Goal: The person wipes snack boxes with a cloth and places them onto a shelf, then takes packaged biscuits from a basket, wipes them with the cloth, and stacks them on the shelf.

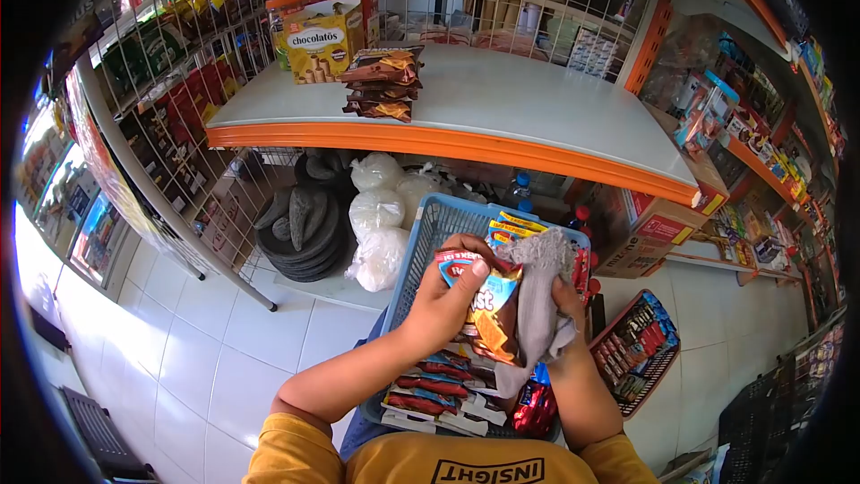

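My left hand [450,298] is closed around a snack packet [494,314], coloured blue, brown and yellow, held up over a blue plastic basket [430,224]. In my right hand [568,309] is a grey cloth [540,291], bunched and hanging down against the packet's right side. Beneath both hands, the basket holds several red and brown packets [434,385] in rows, yellow packets [511,226] at its far end and a shiny red pack [535,408]. My forearms cover part of its contents.
Ahead is a white shelf [537,99] with an orange front edge, bearing a stack of brown snack packets [383,85] and a yellow chocolatos box [324,40]. Below it are stone mortars [300,229], white plastic bags [376,215] and a carton [640,233]. A dark basket [634,350] stands right.
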Tool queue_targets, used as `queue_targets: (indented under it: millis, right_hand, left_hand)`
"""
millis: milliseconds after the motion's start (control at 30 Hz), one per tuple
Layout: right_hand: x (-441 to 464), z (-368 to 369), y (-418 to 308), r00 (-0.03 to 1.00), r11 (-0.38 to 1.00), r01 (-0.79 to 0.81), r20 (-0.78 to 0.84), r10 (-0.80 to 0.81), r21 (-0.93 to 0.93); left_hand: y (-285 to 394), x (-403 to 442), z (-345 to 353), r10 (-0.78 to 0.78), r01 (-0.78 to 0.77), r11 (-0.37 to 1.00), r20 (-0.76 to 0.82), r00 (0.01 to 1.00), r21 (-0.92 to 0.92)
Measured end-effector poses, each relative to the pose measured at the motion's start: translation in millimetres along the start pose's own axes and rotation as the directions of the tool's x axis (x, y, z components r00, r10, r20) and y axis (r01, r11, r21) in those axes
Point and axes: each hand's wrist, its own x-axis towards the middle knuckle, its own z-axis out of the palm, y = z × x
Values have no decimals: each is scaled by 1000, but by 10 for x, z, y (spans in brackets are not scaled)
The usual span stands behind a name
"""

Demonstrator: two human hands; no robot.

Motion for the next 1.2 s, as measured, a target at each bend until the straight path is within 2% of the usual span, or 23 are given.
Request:
queue_targets:
  millis: [33,67,100,133,167,233,267,367,400,500,533,633,667,700,733,767,800,867,933,967,1000,1100,1200]
  right_hand:
    - [-15,34,-12,1000,1000,-14,-20,14,-25]
    - [16,-21,54,1000,996,29,-3,-29,-81]
    - [-7,75,36,997,991,2,-80,-12,-130]
    - [15,50,75,997,993,-3,-72,-6,-120]
    - [40,28,117,998,994,-6,-61,-1,-109]
    - [35,89,131,993,937,109,-11,-120,-331]
    - [33,116,141,985,886,167,25,-174,-432]
    - [90,19,207,961,823,278,150,-234,-495]
    - [117,4,217,955,807,298,154,-255,-509]
    - [133,-36,236,924,682,377,205,-322,-626]
    - [151,-56,247,917,676,394,216,-335,-623]
    - [157,-23,124,893,712,448,227,-390,-540]
    - [54,59,4,920,737,376,130,-371,-562]
    - [53,53,-8,920,783,375,94,-381,-497]
    - [48,39,-21,920,823,373,57,-388,-428]
    - [43,33,-31,920,858,372,18,-391,-355]
    - [38,49,-44,921,864,368,6,-390,-343]
    - [50,43,-44,922,858,367,19,-387,-360]
    - [58,43,-51,919,843,380,51,-392,-380]
    - [57,46,-53,915,832,393,76,-397,-392]
    - [57,48,-56,910,820,406,101,-401,-403]
    - [52,53,-48,920,857,388,94,-380,-339]
    - [60,5,-29,938,882,342,55,-343,-323]
  left_hand:
    - [-38,5,-2,107,-107,989,4,994,103]
    - [-82,-4,16,129,-129,987,4,992,100]
    - [-128,-23,41,151,-151,984,4,988,98]
    - [-142,-31,53,174,-174,980,4,985,96]
    - [-119,-26,53,157,-157,985,1,988,71]
    - [-17,-23,66,127,-127,992,-9,992,26]
    - [55,-44,107,54,-56,997,-39,998,-51]
    - [53,-10,106,50,-53,997,-45,998,-55]
    - [29,7,66,23,-23,1000,-15,1000,13]
    - [60,78,29,-10,14,998,-78,997,55]
    - [17,119,-3,48,-44,996,-59,997,73]
    - [183,186,-105,10,-25,985,83,996,171]
    - [285,243,-124,51,-56,966,28,998,251]
    - [496,302,-136,-22,57,929,-101,995,364]
    - [691,449,-157,-35,62,969,-119,992,239]
    - [713,679,-329,92,-18,900,-149,984,436]
    - [897,879,-369,82,-41,955,-128,988,295]
    - [1269,1243,-447,46,30,946,-224,973,323]
    - [1464,1633,-612,100,2,942,-289,952,334]
    - [1539,1786,-683,106,-26,964,-295,950,263]
    - [1503,2042,-945,138,-82,971,-246,959,225]
    - [1544,2428,-1247,143,72,849,-360,922,524]
    - [1536,2581,-1332,125,186,716,-386,914,672]
